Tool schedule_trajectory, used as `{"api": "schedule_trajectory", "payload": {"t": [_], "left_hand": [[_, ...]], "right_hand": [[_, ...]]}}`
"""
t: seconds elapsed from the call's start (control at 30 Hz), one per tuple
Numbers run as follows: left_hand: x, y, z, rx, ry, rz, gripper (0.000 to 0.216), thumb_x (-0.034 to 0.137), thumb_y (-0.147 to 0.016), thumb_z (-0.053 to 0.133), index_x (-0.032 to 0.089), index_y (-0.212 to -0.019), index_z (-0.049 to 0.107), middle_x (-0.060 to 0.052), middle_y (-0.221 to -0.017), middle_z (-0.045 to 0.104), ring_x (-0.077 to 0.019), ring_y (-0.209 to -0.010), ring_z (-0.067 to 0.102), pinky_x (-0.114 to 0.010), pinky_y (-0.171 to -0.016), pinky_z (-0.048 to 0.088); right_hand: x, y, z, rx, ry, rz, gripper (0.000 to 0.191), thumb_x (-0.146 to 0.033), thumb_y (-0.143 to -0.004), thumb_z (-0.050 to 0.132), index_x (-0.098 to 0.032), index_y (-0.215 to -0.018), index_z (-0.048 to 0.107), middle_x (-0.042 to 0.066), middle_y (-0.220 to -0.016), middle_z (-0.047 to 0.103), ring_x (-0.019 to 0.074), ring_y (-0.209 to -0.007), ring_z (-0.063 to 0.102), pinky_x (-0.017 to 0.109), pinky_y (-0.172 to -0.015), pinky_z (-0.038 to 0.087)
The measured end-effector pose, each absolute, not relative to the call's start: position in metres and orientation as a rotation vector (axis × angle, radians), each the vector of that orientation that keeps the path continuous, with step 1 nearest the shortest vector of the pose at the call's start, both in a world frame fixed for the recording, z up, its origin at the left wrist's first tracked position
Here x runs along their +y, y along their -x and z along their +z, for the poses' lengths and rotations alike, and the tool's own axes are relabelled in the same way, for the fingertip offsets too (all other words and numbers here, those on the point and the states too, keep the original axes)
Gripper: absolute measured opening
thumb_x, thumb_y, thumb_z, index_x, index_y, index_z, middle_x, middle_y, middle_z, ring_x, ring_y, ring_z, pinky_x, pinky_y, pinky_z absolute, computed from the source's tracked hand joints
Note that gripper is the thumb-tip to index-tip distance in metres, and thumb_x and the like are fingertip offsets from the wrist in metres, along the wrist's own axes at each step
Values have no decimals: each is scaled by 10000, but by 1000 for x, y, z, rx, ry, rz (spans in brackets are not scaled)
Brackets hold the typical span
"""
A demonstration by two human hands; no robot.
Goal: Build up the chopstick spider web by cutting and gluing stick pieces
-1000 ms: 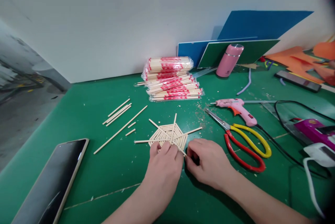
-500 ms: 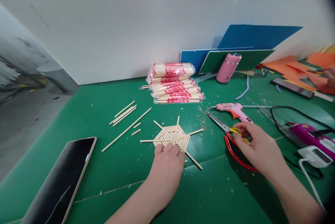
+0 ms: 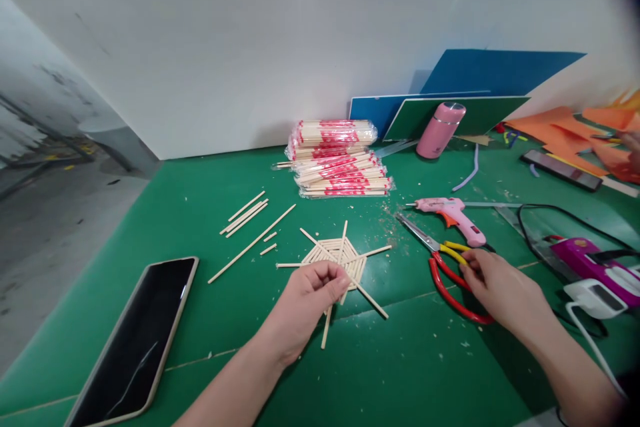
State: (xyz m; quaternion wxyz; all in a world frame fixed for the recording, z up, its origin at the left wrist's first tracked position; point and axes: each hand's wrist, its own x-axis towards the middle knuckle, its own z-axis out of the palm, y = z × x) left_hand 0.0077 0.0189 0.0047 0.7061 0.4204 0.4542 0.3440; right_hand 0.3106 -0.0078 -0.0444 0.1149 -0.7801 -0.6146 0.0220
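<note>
A web-shaped piece of light wooden sticks (image 3: 363,259) lies flat on the green table, with long spokes crossing at its middle. My left hand (image 3: 305,297) is over its near left side, thumb and fingertips pinched together. A short stick end shows just below the fingertips; whether it is held I cannot tell. To the right, my right hand (image 3: 505,287) has its fingers closed on the yellow handles of what look like pliers (image 3: 455,252). They lie against scissors with red handles (image 3: 457,307), whose silver blades point to the far left.
Loose sticks (image 3: 253,244) and a phone (image 3: 135,340) lie at left. Wrapped stick bundles (image 3: 340,160) are stacked by the wall. A pink glue gun (image 3: 453,214), pink flask (image 3: 441,130), purple device (image 3: 590,267) and cable are at right. Another person's hand (image 3: 631,140) is at the right edge.
My left hand has lifted from the web's near edge and turned, its fingers now pinched, uncovering a near spoke. My right hand's fingers have closed further along the yellow handles.
</note>
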Motion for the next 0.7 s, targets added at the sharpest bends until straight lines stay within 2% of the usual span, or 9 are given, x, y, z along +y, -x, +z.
{"api": "schedule_trajectory", "payload": {"t": [0.1, 0.2, 0.27, 0.3, 0.37, 0.43, 0.5, 0.6, 0.7], "left_hand": [[17, -9, 4, 906, -730, 815, 175, 272, -686, 652, 140, -653, 541, 48, -538, 435, -45, -488, 339, -184, -492, 264], [15, -11, 4, 859, -666, 858, 222, 296, -674, 661, 139, -610, 517, 56, -508, 411, -40, -462, 315, -194, -490, 277], [13, -13, 3, 842, -619, 880, 236, 300, -670, 663, 137, -594, 509, 56, -507, 413, -38, -453, 310, -198, -487, 280], [12, -14, 3, 837, -598, 891, 237, 297, -669, 664, 137, -592, 507, 55, -511, 418, -38, -452, 314, -199, -488, 282], [11, -17, 3, 828, -563, 914, 240, 288, -671, 660, 137, -578, 498, 53, -512, 421, -40, -454, 325, -200, -493, 288], [9, -19, 4, 822, -539, 935, 243, 276, -679, 650, 138, -563, 488, 51, -514, 423, -41, -457, 333, -200, -503, 298], [7, -21, 6, 825, -522, 953, 235, 263, -694, 636, 137, -562, 487, 47, -522, 434, -42, -462, 343, -199, -518, 312], [4, -25, 9, 848, -509, 994, 203, 244, -711, 620, 138, -587, 499, 41, -539, 454, -49, -495, 376, -188, -530, 320], [0, -28, 11, 886, -507, 1048, 166, 227, -723, 609, 139, -620, 512, 38, -550, 468, -56, -533, 398, -172, -537, 323]], "right_hand": [[-10, -309, -41, -1766, 2279, 80, 225, -343, -770, 381, -189, -809, 541, 107, -816, 602, 265, -699, 583, 376, -575, 430], [-14, -304, -32, -1688, 2237, 99, 304, -355, -785, 347, -152, -917, 531, 162, -956, 578, 291, -840, 568, 403, -664, 441], [-18, -294, -20, -1594, 2159, 233, 344, -381, -795, 351, -156, -996, 517, 153, -1022, 568, 278, -909, 554, 388, -718, 447], [-19, -286, -14, -1455, 2050, 459, 347, -389, -790, 383, -166, -1021, 517, 142, -1039, 572, 269, -911, 556, 381, -730, 450], [-23, -265, -1, -1412, 1905, 728, 374, -429, -814, 337, -204, -1056, 513, 94, -972, 614, 210, -774, 602, 317, -630, 486], [-25, -238, 9, -1219, 1513, 1279, 411, -450, -795, 361, -210, -1102, 493, 93, -1002, 595, 182, -708, 594, 304, -588, 485], [-27, -209, 12, -1104, 1262, 1550, 408, -459, -727, 494, -222, -1059, 502, 67, -927, 591, 132, -593, 552, 267, -509, 460], [-27, -172, 7, -968, 1237, 1521, 398, -394, -640, 646, -228, -968, 493, 11, -745, 570, 111, -543, 525, 232, -461, 437], [-26, -147, 0, -883, 1202, 1483, 378, -368, -629, 668, -232, -919, 466, -5, -698, 554, 149, -634, 572, 284, -571, 484]]}}
